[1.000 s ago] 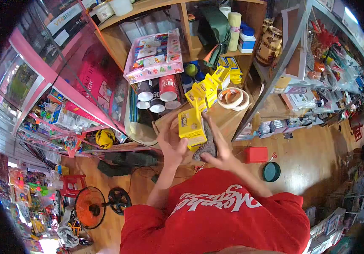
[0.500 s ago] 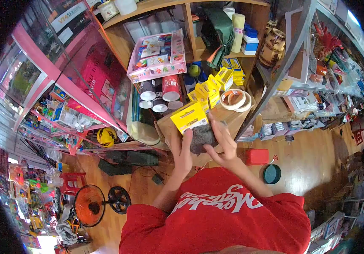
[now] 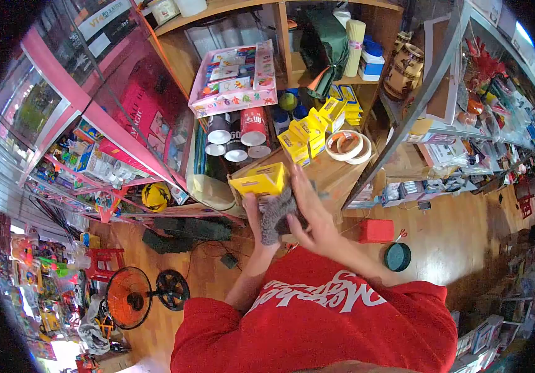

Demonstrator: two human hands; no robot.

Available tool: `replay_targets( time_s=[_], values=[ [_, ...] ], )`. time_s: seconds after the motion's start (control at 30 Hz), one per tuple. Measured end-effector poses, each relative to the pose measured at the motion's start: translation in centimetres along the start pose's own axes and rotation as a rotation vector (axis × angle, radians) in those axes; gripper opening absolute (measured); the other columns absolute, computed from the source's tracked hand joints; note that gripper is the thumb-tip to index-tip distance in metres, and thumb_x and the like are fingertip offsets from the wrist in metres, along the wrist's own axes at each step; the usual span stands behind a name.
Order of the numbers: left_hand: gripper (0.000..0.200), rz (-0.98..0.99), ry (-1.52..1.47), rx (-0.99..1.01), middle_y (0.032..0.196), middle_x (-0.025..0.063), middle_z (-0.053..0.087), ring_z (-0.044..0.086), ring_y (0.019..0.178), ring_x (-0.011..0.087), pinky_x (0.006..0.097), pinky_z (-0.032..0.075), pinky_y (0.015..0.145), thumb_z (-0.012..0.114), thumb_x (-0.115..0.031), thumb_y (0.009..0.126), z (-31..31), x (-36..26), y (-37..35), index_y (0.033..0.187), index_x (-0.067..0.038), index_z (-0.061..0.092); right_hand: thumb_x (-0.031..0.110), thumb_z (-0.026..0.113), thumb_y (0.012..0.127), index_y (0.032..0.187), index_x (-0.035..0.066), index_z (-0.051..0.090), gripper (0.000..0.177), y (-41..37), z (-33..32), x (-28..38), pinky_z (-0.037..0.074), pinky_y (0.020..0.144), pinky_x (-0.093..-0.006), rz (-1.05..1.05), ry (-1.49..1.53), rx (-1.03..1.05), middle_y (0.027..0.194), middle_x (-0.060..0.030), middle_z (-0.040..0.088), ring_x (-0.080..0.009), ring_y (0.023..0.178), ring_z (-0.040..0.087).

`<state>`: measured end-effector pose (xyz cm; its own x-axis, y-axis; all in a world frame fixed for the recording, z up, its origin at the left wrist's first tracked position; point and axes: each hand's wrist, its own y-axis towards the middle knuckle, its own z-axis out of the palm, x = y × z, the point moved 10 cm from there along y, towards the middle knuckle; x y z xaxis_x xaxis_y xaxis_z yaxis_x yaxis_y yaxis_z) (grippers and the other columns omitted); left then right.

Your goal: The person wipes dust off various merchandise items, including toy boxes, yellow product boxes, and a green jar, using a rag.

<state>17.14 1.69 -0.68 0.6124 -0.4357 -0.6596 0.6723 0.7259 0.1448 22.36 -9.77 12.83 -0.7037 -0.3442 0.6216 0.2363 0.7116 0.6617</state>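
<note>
Over the front of the wooden shelf, my left hand (image 3: 255,225) grips a yellow box (image 3: 260,180), now tilted with a long face upward. A grey fuzzy cloth (image 3: 275,219) lies bunched against the box's near side. My right hand (image 3: 314,217) presses the cloth from the right, fingers extended and thumb over its edge. Part of the box is hidden behind the cloth and fingers. Similar yellow boxes (image 3: 304,135) stand in a row just beyond my hands. Beside them lie rolls of tape (image 3: 367,151).
A pink display box (image 3: 233,102) rests on dark and red cylinders (image 3: 253,127). Glass cases flank the shelf, with a metal frame post (image 3: 407,102) at right. On the floor are a fan (image 3: 129,297), a red box (image 3: 376,230) and a green round container (image 3: 397,257).
The yellow box has turned from showing its face with the hang tab to a long side, and shifted slightly left. The cloth has moved left and down, with my right hand following.
</note>
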Motion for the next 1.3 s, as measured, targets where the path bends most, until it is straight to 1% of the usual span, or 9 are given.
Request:
replay_targets(
  time_s=[0.17,0.3,0.37,0.47,0.7,0.83,0.97,1.1,1.3],
  values=[
    [0.064,0.125,0.344,-0.172,0.133,0.0092,0.045,0.046,0.12,0.0192,0.0336,0.036,0.102,0.03,-0.054,0.096,-4.2,0.7,-0.7,0.137,-0.005,0.033,-0.003,0.047,0.078,0.143,-0.006,0.018,0.071,-0.1,0.0,-0.7,0.015,0.112,-0.0443,-0.018,0.029,-0.062,0.149,-0.0264,0.016,-0.041,0.138,0.017],
    [0.066,-0.068,-0.137,-0.101,0.136,0.008,0.043,0.044,0.123,0.0225,0.0348,0.032,0.106,0.025,-0.056,0.096,-2.0,3.0,-0.1,0.139,-0.006,0.031,-0.006,0.045,0.075,0.143,-0.005,0.016,0.074,2.9,-1.7,1.0,0.015,0.112,-0.0446,-0.139,-0.009,-0.041,0.148,-0.0269,0.016,-0.0418,0.138,0.017],
    [0.07,0.048,0.256,-0.157,0.134,0.0078,0.045,0.047,0.118,0.0212,0.0349,0.035,0.101,0.024,-0.059,0.095,0.7,-1.1,1.2,0.138,-0.005,0.033,-0.01,0.044,0.072,0.144,-0.004,0.016,0.077,2.0,-0.4,0.5,0.016,0.112,-0.0437,-0.098,-0.011,-0.013,0.149,-0.0269,0.015,-0.0415,0.138,0.017],
    [0.07,0.224,0.207,-0.12,0.129,0.0072,0.047,0.051,0.111,0.0182,0.0337,0.04,0.095,0.032,-0.059,0.093,4.5,-6.9,1.5,0.134,-0.003,0.037,-0.013,0.042,0.07,0.143,-0.004,0.018,0.078,-1.0,1.9,-0.8,0.02,0.111,-0.0422,-0.002,0.087,-0.003,0.148,-0.0278,0.017,-0.0403,0.137,0.021],
    [0.069,-0.051,0.131,-0.025,0.134,0.0056,0.046,0.045,0.122,0.02,0.0372,0.033,0.104,0.031,-0.06,0.092,1.4,-0.1,0.6,0.137,-0.008,0.035,-0.009,0.035,0.071,0.139,-0.007,0.029,0.068,3.0,-1.6,-0.4,0.023,0.11,-0.0388,-0.054,0.18,-0.067,0.145,-0.0261,0.028,-0.0361,0.134,0.031],
    [0.057,0.105,0.131,-0.123,0.125,0.0066,0.052,0.053,0.108,0.0173,0.0334,0.042,0.094,0.027,-0.047,0.099,1.8,-2.8,1.5,0.134,-0.005,0.04,-0.006,0.043,0.072,0.141,-0.007,0.025,0.071,1.8,0.0,0.3,0.023,0.11,-0.038,-0.027,0.174,-0.042,0.145,-0.0246,0.028,-0.0358,0.135,0.03],
    [0.044,0.416,0.744,-0.254,0.107,0.0099,0.06,0.059,0.094,0.0192,0.0314,0.047,0.085,0.045,-0.032,0.098,0.8,-6.8,0.1,0.125,0.002,0.045,-0.007,0.044,0.07,0.141,-0.007,0.023,0.074,-1.0,1.0,-0.6,0.024,0.109,-0.0397,-0.011,0.126,-0.148,0.145,-0.0268,0.027,-0.0364,0.134,0.03],
    [0.044,0.355,0.788,-0.001,0.124,0.0125,0.051,0.051,0.111,0.0207,0.0349,0.039,0.095,0.046,-0.02,0.096,5.1,-5.5,-1.1,0.133,0.003,0.037,-0.011,0.04,0.069,0.14,-0.008,0.026,0.073,1.0,-0.2,-0.4,0.025,0.109,-0.039,-0.021,0.091,-0.094,0.144,-0.0277,0.028,-0.0368,0.134,0.03],
    [0.052,0.106,0.552,0.159,0.132,0.0105,0.046,0.045,0.121,0.0227,0.0374,0.035,0.103,0.04,-0.038,0.097,3.9,-0.4,-1.5,0.135,-0.003,0.035,-0.006,0.034,0.066,0.139,-0.008,0.029,0.073,4.0,-2.3,0.5,0.017,0.112,-0.0397,-0.11,0.14,-0.072,0.144,-0.0274,0.029,-0.0368,0.136,0.027]
  ],
)
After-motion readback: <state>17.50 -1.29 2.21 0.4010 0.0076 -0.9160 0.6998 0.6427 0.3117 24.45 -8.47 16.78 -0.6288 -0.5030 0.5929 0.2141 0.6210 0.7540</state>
